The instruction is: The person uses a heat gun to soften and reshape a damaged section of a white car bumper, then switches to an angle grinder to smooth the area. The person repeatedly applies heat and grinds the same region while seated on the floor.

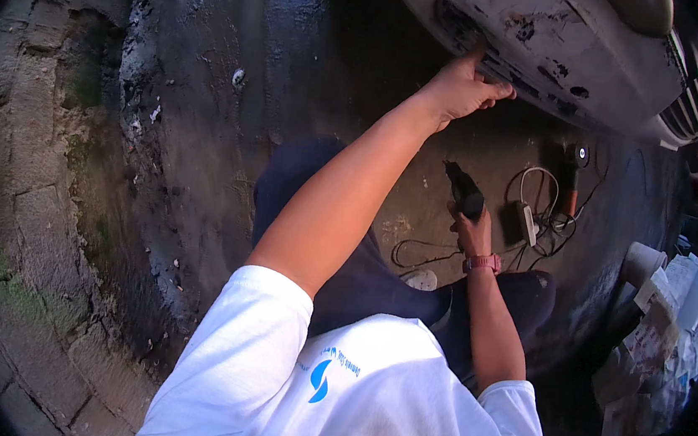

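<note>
Across the top right is a scuffed white car bumper (580, 47) with dark patches and a grille at its right end. My left hand (462, 90) reaches up to its lower edge, thumb raised against it and fingers curled at the rim. Lower and to the right, my right hand (471, 230) grips a black handheld tool (465, 189), pointed up and to the left, above the dark floor. The tool's exact kind is hard to make out.
An orange-and-black power tool (569, 189) lies by a white power strip (527, 222) and looped cords. Crumpled papers (657, 332) and a pale container (641, 265) sit at right. A rough mossy stone edge (30, 212) runs along the left. My bent legs are below.
</note>
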